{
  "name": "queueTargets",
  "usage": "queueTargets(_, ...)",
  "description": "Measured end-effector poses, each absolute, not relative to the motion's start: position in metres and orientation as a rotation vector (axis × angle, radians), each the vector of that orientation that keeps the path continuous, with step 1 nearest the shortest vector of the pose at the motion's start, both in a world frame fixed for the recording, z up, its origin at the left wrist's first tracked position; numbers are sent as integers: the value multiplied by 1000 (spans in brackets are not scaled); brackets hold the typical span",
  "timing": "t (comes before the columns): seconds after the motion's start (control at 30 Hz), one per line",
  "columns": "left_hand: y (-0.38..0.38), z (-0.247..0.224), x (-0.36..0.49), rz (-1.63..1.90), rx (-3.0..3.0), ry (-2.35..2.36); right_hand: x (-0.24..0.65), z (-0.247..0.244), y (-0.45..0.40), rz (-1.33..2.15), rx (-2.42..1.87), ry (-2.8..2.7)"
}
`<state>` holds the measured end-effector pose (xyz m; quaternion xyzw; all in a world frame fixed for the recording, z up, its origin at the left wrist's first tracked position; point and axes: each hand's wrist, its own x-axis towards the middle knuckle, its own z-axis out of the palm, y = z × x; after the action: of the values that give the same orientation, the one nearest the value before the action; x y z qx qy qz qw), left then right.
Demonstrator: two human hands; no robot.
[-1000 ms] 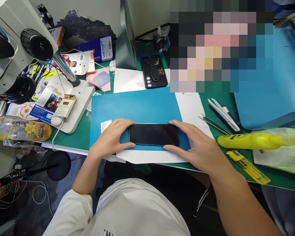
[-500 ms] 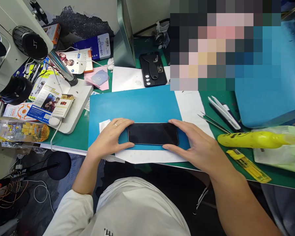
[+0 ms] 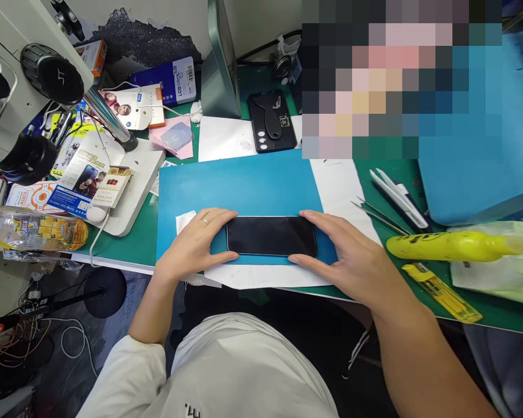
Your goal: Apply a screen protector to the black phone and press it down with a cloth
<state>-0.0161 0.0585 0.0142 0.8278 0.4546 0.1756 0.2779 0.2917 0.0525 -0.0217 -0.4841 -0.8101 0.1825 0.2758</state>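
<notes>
Our left hand (image 3: 196,244) curves into a wide C, its thumb at the near edge of the one black phone (image 3: 271,235) and its fingers at the far edge, gripping that end from 9 o'clock. Our right hand (image 3: 353,252) mirrors it from 3 o'clock, thumb and fingers spread just as far and gripping the other end. One ring (image 3: 206,220) sits on a left finger.

Between our hands, the phone lies flat, screen up, on a blue mat (image 3: 239,183). White paper (image 3: 265,277) shows from under the mat at 6 o'clock.

Farther out at 12 o'clock lies one black phone case (image 3: 272,122) with three round camera holes. Tweezers (image 3: 383,219) rest near 3 o'clock; whether one pair or two, we cannot tell.

We count two bottles: a yellow bottle (image 3: 444,246) lying at 3 o'clock, its contents hidden, and a clear bottle (image 3: 30,229) on its side at 9 o'clock, its fill level unclear. Between 3 and 4 o'clock is one small yellow case (image 3: 442,292), see-through, its contents too small to name. At 10 o'clock stands one microscope (image 3: 52,72).
</notes>
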Motion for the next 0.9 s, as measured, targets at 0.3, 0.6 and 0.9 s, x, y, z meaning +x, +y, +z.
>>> queueTargets(0.3,59,16,-16,461,2205,1230,291,-20,52,513,-1336,-2183)
queueTargets(0.6,58,16,-16,457,2215,1238,290,-20,53,516,-1290,-2177)
queueTargets(0.9,58,17,-14,452,2218,1246,291,-22,53,504,-1305,-2173)
